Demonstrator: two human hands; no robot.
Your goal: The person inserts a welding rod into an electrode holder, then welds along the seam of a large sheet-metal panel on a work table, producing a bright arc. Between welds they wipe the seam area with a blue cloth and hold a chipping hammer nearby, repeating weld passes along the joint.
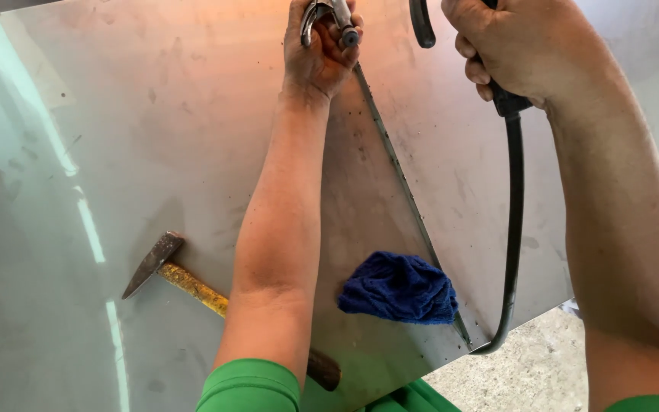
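My left hand (318, 57) is closed around the metal handles of a locking plier (329, 17) at the top edge of the view, over a seam (398, 172) between two sheet-metal panels (169, 137). My right hand (516, 46) grips a black tool handle with a thick black cable (512, 229) that hangs down past the panel's edge. The working ends of both tools are cut off by the frame's top. A black hook-shaped part (421, 23) shows between the hands.
A chipping hammer (181, 278) with a yellowish handle lies on the sheet left of my left forearm. A crumpled blue cloth (400, 288) rests by the seam. Concrete floor (528, 366) shows beyond the panel's lower right edge.
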